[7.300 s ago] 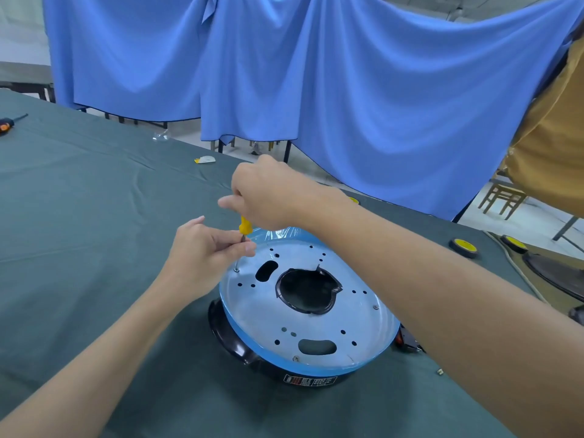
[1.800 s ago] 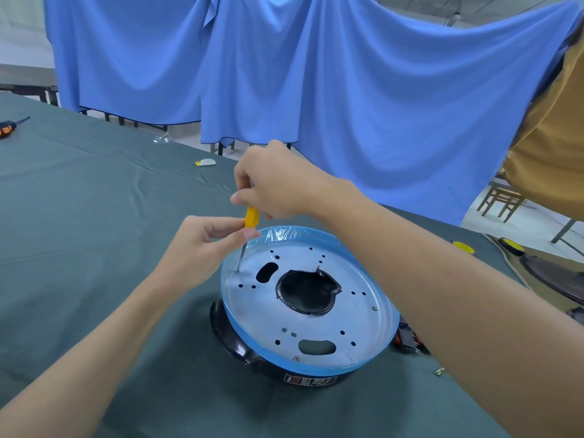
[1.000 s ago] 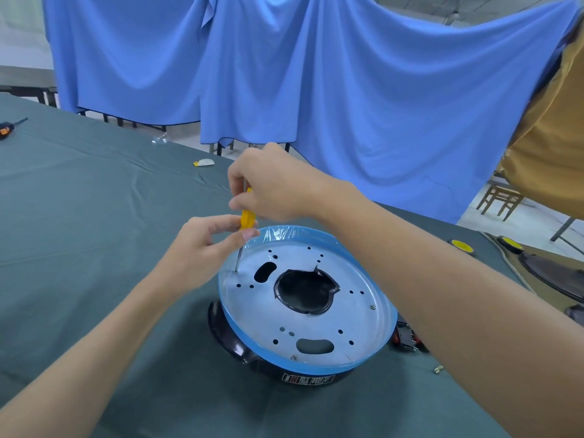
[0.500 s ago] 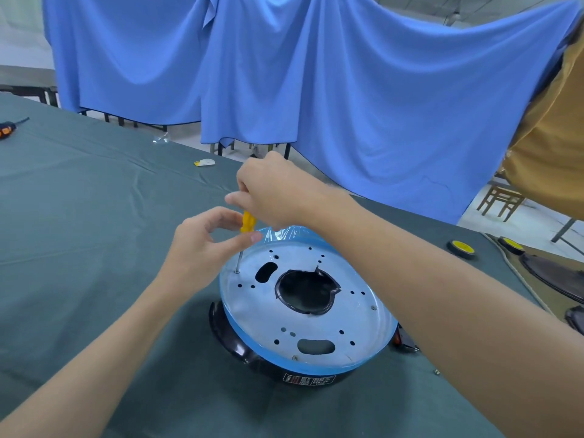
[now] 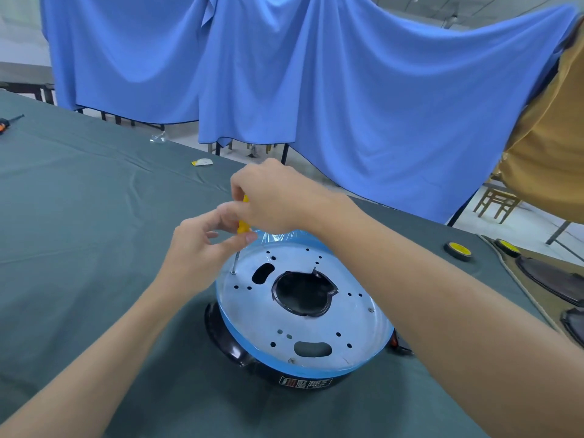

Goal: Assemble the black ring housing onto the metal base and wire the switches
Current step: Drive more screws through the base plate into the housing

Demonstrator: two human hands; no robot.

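A round metal base with a blue film rim lies face up on the black ring housing, whose lower edge carries a label. My right hand is closed around the yellow handle of a screwdriver. Its thin shaft stands nearly upright with the tip on a screw at the base's left edge. My left hand is beside the shaft, thumb and fingertips touching the handle's lower end. A red switch part peeks out at the housing's right side.
Green cloth covers the table. Two black and yellow round parts and dark plates lie at the right. An orange-handled tool lies far left. A small white scrap lies behind. Blue drapes hang beyond the table edge.
My right hand has kept twisting the screwdriver on the same screw, rising and dipping slightly. My left hand's fingers have loosened and shifted along the handle's lower end. The base has not moved.
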